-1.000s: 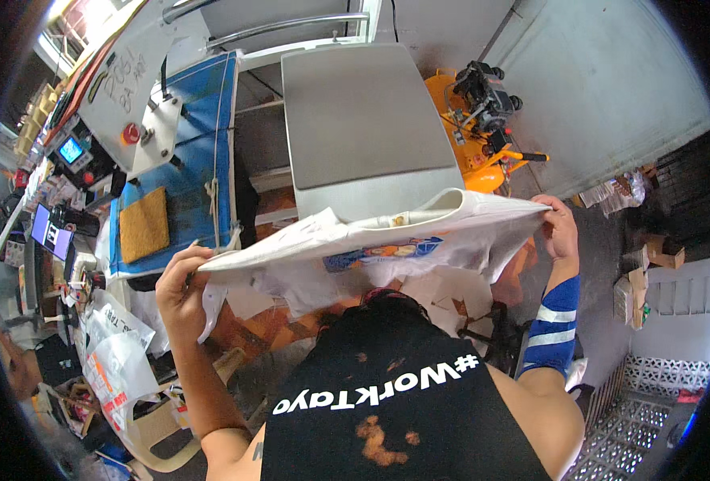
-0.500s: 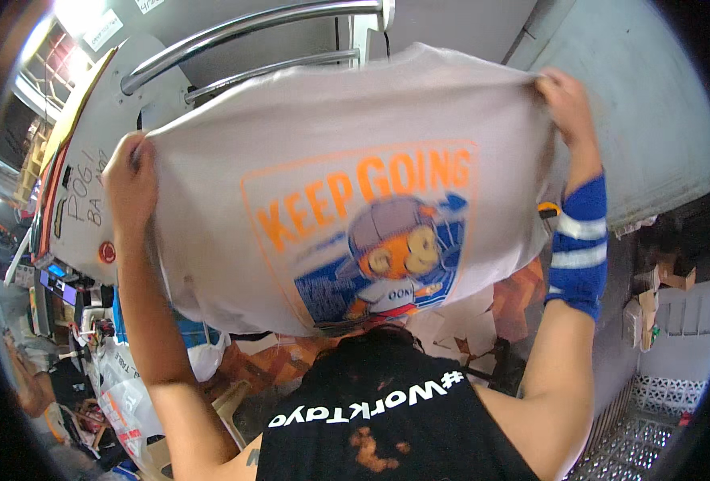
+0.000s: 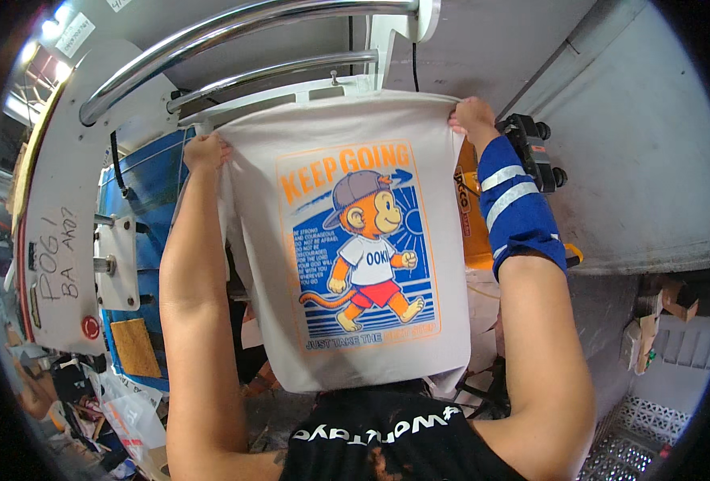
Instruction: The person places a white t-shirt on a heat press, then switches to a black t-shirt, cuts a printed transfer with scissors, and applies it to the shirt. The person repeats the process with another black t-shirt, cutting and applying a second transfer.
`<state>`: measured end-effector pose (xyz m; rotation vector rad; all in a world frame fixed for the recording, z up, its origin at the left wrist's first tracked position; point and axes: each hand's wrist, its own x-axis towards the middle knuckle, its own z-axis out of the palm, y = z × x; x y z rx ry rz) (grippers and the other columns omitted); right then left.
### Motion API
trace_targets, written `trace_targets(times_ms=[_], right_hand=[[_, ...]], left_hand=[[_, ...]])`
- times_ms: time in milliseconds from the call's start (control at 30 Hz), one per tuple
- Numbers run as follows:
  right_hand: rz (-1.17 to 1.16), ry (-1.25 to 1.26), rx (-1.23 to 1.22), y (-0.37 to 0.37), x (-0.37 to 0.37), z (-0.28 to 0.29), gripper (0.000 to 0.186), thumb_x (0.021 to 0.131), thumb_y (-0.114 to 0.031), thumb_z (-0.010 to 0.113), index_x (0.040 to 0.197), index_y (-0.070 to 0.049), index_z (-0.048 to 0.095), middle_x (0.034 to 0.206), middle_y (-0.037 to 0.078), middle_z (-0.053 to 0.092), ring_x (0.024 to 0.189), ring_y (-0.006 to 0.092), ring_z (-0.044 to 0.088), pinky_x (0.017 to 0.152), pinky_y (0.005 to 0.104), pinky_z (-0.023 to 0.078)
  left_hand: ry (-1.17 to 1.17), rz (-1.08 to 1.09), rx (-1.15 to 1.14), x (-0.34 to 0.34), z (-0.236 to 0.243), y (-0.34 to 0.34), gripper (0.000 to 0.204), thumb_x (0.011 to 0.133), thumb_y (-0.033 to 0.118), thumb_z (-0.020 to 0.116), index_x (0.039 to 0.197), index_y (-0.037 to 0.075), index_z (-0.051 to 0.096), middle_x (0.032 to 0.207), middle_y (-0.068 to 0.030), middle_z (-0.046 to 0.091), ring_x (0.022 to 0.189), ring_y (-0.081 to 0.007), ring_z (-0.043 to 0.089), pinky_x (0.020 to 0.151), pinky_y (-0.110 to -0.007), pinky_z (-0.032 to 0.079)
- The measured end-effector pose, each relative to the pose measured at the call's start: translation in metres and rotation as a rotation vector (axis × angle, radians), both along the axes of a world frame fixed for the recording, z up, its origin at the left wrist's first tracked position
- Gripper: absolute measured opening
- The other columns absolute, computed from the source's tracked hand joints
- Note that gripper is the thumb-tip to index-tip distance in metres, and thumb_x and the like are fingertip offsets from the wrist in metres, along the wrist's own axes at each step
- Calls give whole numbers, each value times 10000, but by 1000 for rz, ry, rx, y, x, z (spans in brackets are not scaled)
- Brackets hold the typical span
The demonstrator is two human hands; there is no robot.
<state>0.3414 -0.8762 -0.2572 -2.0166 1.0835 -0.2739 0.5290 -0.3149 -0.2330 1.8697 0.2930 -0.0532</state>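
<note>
An off-white printed cloth (image 3: 258, 337) hangs spread between my raised hands. Its print shows an orange cartoon monkey in a cap, white shirt and red shorts, on a blue striped panel framed in orange. My left hand (image 3: 206, 151) is closed on the cloth's upper left corner. At the upper right corner, my right hand (image 3: 473, 118) pinches the edge; a blue sleeve band with pale stripes covers that forearm. The cloth's lower edge hangs just in front of my black shirt (image 3: 347, 433). Whether it is a whole garment or a cut panel, I cannot tell.
Chrome bars (image 3: 250, 36) of a machine run across the top, close beyond the cloth. Its white side panel (image 3: 62, 216) carries a red button, with a blue sheet (image 3: 150, 180) beside it. On the right are a black device (image 3: 531, 152) and an orange case (image 3: 475, 232).
The cloth has gone from stretched wide and slanted to hanging straight down, its print now fully facing me. My hands have come closer together, the right one lower and inward.
</note>
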Motion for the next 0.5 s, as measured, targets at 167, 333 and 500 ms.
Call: trace_targets(times_ms=[167, 333, 500], right_hand=[[34, -130, -77, -6, 38, 2, 328, 978, -166, 545, 1264, -7, 568, 1059, 182, 708, 885, 304, 736, 726, 389, 614], [428, -76, -733, 117, 2, 14, 520, 899, -353, 665, 1314, -43, 629, 1305, 198, 630, 1265, 370, 563, 1108, 491, 412], [614, -292, -959, 207, -13, -7, 465, 923, -386, 626, 1300, -117, 657, 1319, 157, 604, 1293, 341, 518, 1141, 618, 288]], left_hand=[[-278, -59, 190, 9, 5, -28, 309, 962, 195, 676, 1151, -50, 664, 1033, -174, 743, 921, -273, 749, 759, -372, 610], [-508, -569, 468, -62, -6, -107, 423, 940, 172, 679, 1344, 68, 609, 1290, -161, 674, 1203, -337, 641, 1055, -427, 492], [-869, -802, 840, -109, -24, -168, 402, 977, 276, 604, 1367, 178, 607, 1308, -87, 622, 1256, -299, 566, 1094, -526, 405]])
